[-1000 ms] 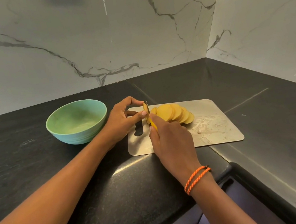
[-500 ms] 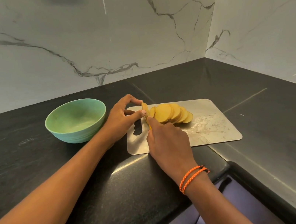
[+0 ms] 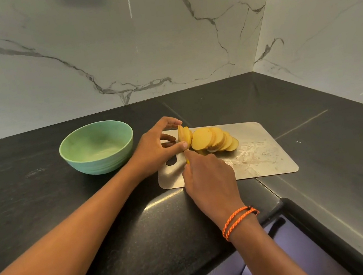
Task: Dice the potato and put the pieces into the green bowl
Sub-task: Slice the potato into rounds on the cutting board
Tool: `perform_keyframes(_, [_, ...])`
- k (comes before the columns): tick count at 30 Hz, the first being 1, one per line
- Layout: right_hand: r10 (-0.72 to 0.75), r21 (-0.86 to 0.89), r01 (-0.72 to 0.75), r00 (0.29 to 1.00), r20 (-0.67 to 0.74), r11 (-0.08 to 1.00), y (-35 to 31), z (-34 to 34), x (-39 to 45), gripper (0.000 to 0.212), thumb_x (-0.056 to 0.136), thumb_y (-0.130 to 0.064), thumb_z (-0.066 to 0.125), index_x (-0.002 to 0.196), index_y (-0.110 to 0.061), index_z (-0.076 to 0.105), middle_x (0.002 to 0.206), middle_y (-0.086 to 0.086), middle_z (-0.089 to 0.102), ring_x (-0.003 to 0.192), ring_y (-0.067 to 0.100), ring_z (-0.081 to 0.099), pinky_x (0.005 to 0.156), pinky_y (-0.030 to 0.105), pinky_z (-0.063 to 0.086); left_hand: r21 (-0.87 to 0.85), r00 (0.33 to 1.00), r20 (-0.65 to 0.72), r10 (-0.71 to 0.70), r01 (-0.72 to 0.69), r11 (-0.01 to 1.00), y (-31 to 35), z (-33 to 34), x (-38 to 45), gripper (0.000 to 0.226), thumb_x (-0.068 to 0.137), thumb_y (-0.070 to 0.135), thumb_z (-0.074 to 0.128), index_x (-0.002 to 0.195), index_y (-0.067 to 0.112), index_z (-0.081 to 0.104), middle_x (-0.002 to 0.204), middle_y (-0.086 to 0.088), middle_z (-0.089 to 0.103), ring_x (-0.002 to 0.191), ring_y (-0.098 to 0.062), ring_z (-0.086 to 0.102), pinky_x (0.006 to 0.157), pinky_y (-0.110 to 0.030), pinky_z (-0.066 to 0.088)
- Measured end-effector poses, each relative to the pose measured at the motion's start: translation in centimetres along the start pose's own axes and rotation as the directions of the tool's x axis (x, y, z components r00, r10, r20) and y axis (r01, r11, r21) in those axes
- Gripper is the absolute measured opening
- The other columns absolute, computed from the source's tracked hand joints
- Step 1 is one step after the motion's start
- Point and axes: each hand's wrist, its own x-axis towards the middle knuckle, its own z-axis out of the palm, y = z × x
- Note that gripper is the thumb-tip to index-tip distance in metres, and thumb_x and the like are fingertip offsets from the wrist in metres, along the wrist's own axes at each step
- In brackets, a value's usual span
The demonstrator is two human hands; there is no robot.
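Observation:
Several round yellow potato slices (image 3: 214,138) lie fanned out on a metal cutting board (image 3: 264,155). At the left end of the row my left hand (image 3: 155,146) pinches the upright last piece of potato (image 3: 183,133) between thumb and fingers. My right hand (image 3: 208,178) grips a knife with a yellow handle (image 3: 187,161); only a sliver of the handle shows and the blade is hidden behind the hand. The green bowl (image 3: 97,148) stands to the left of the board and looks empty.
The dark stone counter (image 3: 42,195) runs into a corner with marble walls behind and to the right. The counter's front edge curves under my right wrist, with a drawer front below.
The right hand has drawn back toward me and lowered, so the knife blade no longer shows at the potato. The left hand keeps its pinch on the end piece.

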Motion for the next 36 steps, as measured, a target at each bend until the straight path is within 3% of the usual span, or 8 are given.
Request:
perform_keyframes(4, [0.014, 0.019, -0.014, 1.000, -0.018, 1.000, 0.0, 0.0, 0.0, 0.043, 0.108, -0.033, 0.043, 0.150, -0.025, 0.046, 0.110, 0.003, 0.069, 0.096, 0.020, 0.066, 0.070, 0.029, 0.044, 0.065, 1.000, 0.023, 0.007, -0.009, 0.998, -0.6, 0.2, 0.3, 0.055, 0.092, 0.040, 0.080, 0.139, 0.037, 0.050, 0.138, 0.011, 0.060, 0.116, -0.005, 0.062, 0.086, -0.010, 0.048])
perform_keyframes(12, [0.016, 0.012, -0.015, 1.000, -0.017, 1.000, -0.2, -0.3, -0.1, 0.036, 0.108, -0.033, 0.043, 0.141, -0.023, 0.054, 0.112, 0.003, 0.069, 0.099, 0.021, 0.066, 0.070, 0.028, 0.040, 0.230, 0.998, 0.064, 0.012, -0.026, 0.973, -1.1, 1.1, 0.9, 0.049, 0.106, 0.045, 0.055, 0.153, 0.041, 0.038, 0.140, -0.004, 0.058, 0.126, -0.025, 0.053, 0.102, -0.052, 0.053])
perform_keyframes(17, [0.003, -0.021, -0.003, 1.000, 0.004, 1.000, -0.3, -0.4, -0.2, 0.035, 0.108, -0.031, 0.042, 0.139, -0.022, 0.054, 0.111, 0.005, 0.069, 0.097, 0.023, 0.066, 0.070, 0.030, 0.043, 0.221, 0.999, 0.020, -0.041, 0.035, 0.975, -0.9, 1.2, 1.2, 0.047, 0.106, 0.056, 0.046, 0.148, 0.036, 0.040, 0.133, -0.007, 0.061, 0.124, -0.028, 0.055, 0.101, -0.057, 0.053])
perform_keyframes(22, [0.001, -0.030, -0.001, 1.000, 0.004, 1.000, -0.3, -0.2, -0.1, 0.033, 0.107, -0.030, 0.043, 0.137, -0.022, 0.055, 0.105, 0.005, 0.069, 0.092, 0.024, 0.066, 0.069, 0.033, 0.048, 0.182, 0.994, -0.034, -0.104, 0.108, 0.977, -0.6, 1.5, 1.6, 0.049, 0.107, 0.062, 0.036, 0.139, 0.027, 0.046, 0.116, -0.004, 0.067, 0.106, -0.023, 0.062, 0.090, -0.050, 0.055])
perform_keyframes(25, [0.005, -0.022, -0.005, 1.000, 0.010, 1.000, -0.4, -0.1, -0.1, 0.033, 0.106, -0.030, 0.044, 0.136, -0.022, 0.055, 0.105, 0.005, 0.069, 0.092, 0.024, 0.067, 0.074, 0.038, 0.056, 0.003, 0.972, -0.139, -0.191, 0.193, 0.981, -0.1, 1.3, 1.7, 0.039, 0.111, 0.052, 0.036, 0.125, 0.021, 0.055, 0.102, 0.004, 0.064, 0.098, -0.016, 0.064, 0.084, -0.041, 0.053])
perform_keyframes(28, [0.024, -0.012, -0.024, 1.000, 0.005, 1.000, -0.3, -0.1, -0.2, 0.034, 0.107, -0.031, 0.043, 0.137, -0.023, 0.055, 0.104, 0.004, 0.069, 0.091, 0.023, 0.066, 0.073, 0.036, 0.054, -0.038, 0.968, -0.167, -0.188, 0.184, 0.982, 0.0, 1.2, 1.5, 0.040, 0.111, 0.054, 0.035, 0.123, 0.023, 0.056, 0.105, 0.004, 0.067, 0.099, -0.010, 0.064, 0.089, -0.041, 0.053])
perform_keyframes(31, [0.055, 0.028, -0.054, 0.998, -0.022, 0.998, -0.3, -0.3, -0.2, 0.034, 0.107, -0.030, 0.042, 0.138, -0.024, 0.055, 0.099, 0.003, 0.068, 0.087, 0.022, 0.065, 0.069, 0.034, 0.048, -0.032, 0.976, -0.152, -0.154, 0.151, 0.988, 0.1, 1.3, 1.1, 0.032, 0.109, 0.054, 0.042, 0.130, 0.032, 0.053, 0.111, 0.003, 0.066, 0.091, -0.009, 0.062, 0.078, -0.037, 0.052])
perform_keyframes(36, [0.078, 0.050, -0.075, 0.995, -0.068, 0.996, -0.3, -0.8, -0.6, 0.043, 0.108, -0.033, 0.040, 0.151, -0.026, 0.043, 0.107, 0.002, 0.070, 0.097, 0.021, 0.066, 0.070, 0.031, 0.041, -0.095, 0.992, -0.088, -0.090, 0.081, 0.992, -0.1, 0.8, 0.7, 0.037, 0.100, 0.039, 0.067, 0.136, 0.044, 0.059, 0.123, 0.009, 0.065, 0.101, -0.009, 0.068, 0.077, -0.022, 0.052])
